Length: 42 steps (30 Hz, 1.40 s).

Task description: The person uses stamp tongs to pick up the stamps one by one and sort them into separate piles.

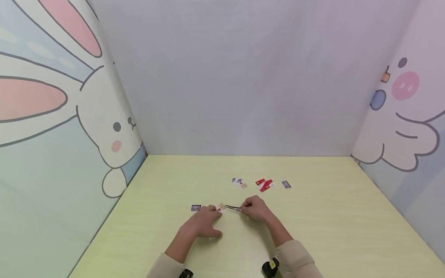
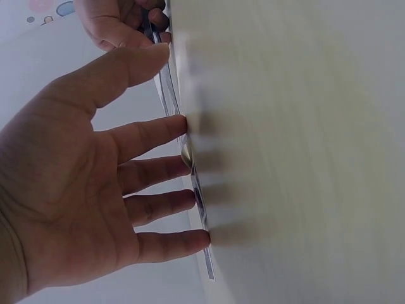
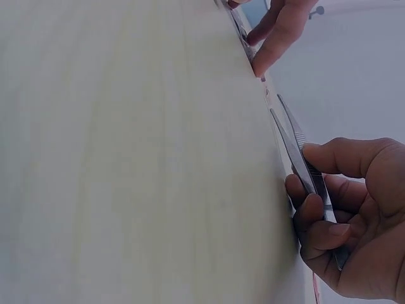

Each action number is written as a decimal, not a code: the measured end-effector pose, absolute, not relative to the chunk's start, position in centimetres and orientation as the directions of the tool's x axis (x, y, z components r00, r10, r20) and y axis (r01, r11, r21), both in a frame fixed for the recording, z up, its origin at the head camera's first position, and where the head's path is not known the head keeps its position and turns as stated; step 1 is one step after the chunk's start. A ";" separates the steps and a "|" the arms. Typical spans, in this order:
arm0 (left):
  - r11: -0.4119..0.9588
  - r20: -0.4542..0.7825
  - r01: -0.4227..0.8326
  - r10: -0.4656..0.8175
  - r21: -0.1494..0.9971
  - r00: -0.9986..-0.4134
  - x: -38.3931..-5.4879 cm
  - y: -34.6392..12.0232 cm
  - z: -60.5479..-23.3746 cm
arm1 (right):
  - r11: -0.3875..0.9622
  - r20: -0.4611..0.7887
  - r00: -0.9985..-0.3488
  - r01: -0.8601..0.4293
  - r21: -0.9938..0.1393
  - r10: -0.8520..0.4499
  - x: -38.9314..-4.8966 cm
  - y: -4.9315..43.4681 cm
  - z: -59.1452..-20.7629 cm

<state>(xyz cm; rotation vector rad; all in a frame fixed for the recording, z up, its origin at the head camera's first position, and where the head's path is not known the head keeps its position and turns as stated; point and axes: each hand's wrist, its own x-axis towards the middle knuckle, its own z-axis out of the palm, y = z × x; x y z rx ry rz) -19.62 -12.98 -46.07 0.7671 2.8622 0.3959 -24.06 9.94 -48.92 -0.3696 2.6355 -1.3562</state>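
Metal tweezers (image 1: pixel 232 207) are pinched in my right hand (image 1: pixel 256 208), pointing left, low over the table. In the right wrist view the two tips of the tweezers (image 3: pixel 292 140) stand apart with nothing between them. My left hand (image 1: pixel 204 223) rests with fingers fairly straight and spread, fingertips down on a row of small flat cards. One end of that row, a small white-and-orange card (image 1: pixel 221 207), shows between the left fingers and the tweezer tips. Another card with a dark picture (image 1: pixel 196 207) sticks out to the left. The row's middle is hidden under the hand.
Farther back on the pale yellow table (image 1: pixel 326 216) lie small white-and-orange cards (image 1: pixel 240 182), several red-and-white cards (image 1: pixel 265 185) and a dark picture card (image 1: pixel 286 184). A grey wall (image 1: pixel 236 85) stands behind, with cartoon-printed walls at both sides.
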 end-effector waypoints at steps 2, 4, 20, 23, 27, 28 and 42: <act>0.836 -0.081 0.466 0.506 0.289 -0.859 -19.6 -13.0 -46.1 | 0.557 -0.031 -0.957 -0.142 -0.818 -0.290 -24.2 9.9 -49.0; 0.838 -0.084 0.465 0.505 0.287 -0.859 -19.7 -13.0 -46.2 | 0.555 -0.039 -0.956 -0.135 -0.821 -0.291 -24.4 9.9 -48.9; 0.836 -0.089 0.469 0.510 0.284 -0.856 -19.7 -12.8 -46.2 | 0.545 -0.056 -0.927 -0.168 -0.822 -0.371 -25.1 10.1 -48.8; 0.840 -0.088 0.466 0.506 0.277 -0.858 -19.7 -12.8 -46.2 | 0.546 -0.041 -0.926 -0.185 -0.817 -0.374 -25.1 10.1 -48.8; 0.848 -0.088 0.461 0.497 0.260 -0.864 -19.7 -12.9 -46.3 | 0.536 -0.014 -0.925 -0.208 -0.818 -0.381 -25.0 10.2 -48.8; 0.850 -0.085 0.464 0.497 0.252 -0.864 -19.7 -12.9 -46.2 | 0.534 -0.014 -0.927 -0.203 -0.821 -0.374 -24.9 10.2 -48.7; 0.850 -0.051 0.469 0.493 0.240 -0.869 -19.1 -12.6 -45.5 | 0.516 -0.025 -0.958 -0.132 -0.846 -0.286 -24.2 11.2 -48.1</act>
